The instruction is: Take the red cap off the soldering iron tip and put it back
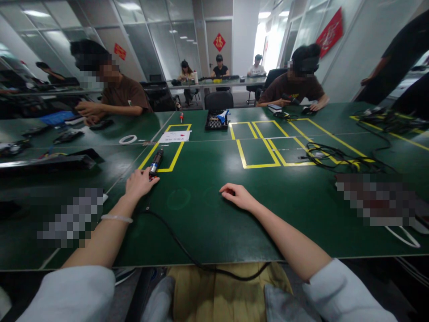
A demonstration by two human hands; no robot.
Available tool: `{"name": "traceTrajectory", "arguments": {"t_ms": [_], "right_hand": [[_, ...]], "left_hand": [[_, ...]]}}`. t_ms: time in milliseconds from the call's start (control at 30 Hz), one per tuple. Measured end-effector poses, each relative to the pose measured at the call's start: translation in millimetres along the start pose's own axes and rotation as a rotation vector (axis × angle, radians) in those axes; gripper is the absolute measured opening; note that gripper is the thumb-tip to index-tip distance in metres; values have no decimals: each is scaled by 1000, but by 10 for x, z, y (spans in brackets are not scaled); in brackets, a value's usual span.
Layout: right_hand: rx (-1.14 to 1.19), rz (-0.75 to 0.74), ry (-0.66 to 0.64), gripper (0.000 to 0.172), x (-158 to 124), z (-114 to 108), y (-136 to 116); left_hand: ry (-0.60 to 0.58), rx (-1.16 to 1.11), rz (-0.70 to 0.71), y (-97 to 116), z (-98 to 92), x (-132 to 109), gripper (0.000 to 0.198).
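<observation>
My left hand [140, 182] lies on the green table [208, 214], its fingers curled round the near end of a dark corded tool [156, 162] with a blue band. The tool points away from me inside a yellow taped rectangle. Its black cable [174, 239] trails back over the table's near edge. My right hand [236, 195] rests on the table to the right, fingers loosely curled inward and holding nothing that I can see. A white bracelet sits on my left wrist.
A white paper [176, 136], a tape roll [128, 139] and a black parts tray [216, 120] lie further off. Yellow taped boxes [264, 145] and tangled black cables [335, 157] sit to the right. Other people work at the far side and the left.
</observation>
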State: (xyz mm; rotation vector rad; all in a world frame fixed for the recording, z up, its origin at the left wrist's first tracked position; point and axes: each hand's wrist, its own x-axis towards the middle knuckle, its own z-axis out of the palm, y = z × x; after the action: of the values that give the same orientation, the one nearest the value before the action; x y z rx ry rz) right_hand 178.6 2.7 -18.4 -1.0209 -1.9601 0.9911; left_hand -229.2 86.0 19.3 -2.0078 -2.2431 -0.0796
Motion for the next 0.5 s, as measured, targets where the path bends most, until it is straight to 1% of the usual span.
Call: {"name": "traceTrajectory", "arguments": {"t_ms": [67,133,233,300,333,400,467,500], "right_hand": [[-3,0,-2,18,-2,-5,-3],[-8,1,-3,18,-3,-8,-9],[-15,5,-6,18,0,-6,-8],[-16,4,-7,18,4,-1,0],[-17,5,-6,18,6,2,4],[-18,6,-10,18,10,6,4],[-16,12,-11,18,10,7,-7],[-14,15,-11,18,9,7,-15]], "left_hand": [[14,-2,-39,-93,-17,64,61],[54,25,-60,-141,-29,89,56],[130,103,-30,-145,-34,66,46],[139,142,-9,-115,-39,36,40],[140,144,-17,-89,-45,24,37],[177,99,-54,-1,-67,10,33],[239,-37,-90,162,-105,-7,33],[247,-152,-83,280,-129,-26,33]]}}
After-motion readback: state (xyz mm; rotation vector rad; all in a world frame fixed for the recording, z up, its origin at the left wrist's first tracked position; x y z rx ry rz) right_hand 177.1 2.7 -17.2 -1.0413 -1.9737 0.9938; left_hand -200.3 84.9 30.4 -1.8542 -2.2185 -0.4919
